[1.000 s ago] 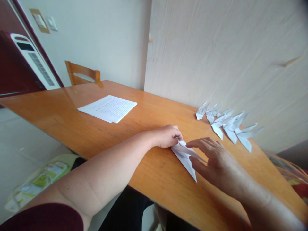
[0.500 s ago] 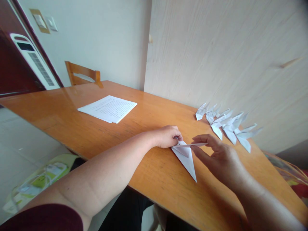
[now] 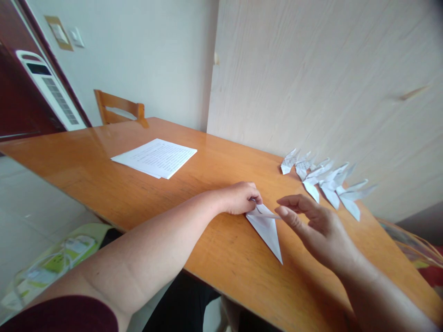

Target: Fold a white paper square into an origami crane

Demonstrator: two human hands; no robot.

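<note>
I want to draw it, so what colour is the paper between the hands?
The folded paper is white; it shows best in the head view.

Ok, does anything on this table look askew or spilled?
Slightly: the paper stack on the left of the table is askew, its edges not lining up at the near corner. Nothing looks spilled.

Your left hand (image 3: 242, 198) holds the far corner of the folded paper (image 3: 270, 233) on the table (image 3: 214, 246). At its flap (image 3: 269, 216) is your right hand (image 3: 316, 226); its grip is unclear. Sheets (image 3: 157, 159) lie to the left, folded figures (image 3: 350, 207) to the right.
</note>
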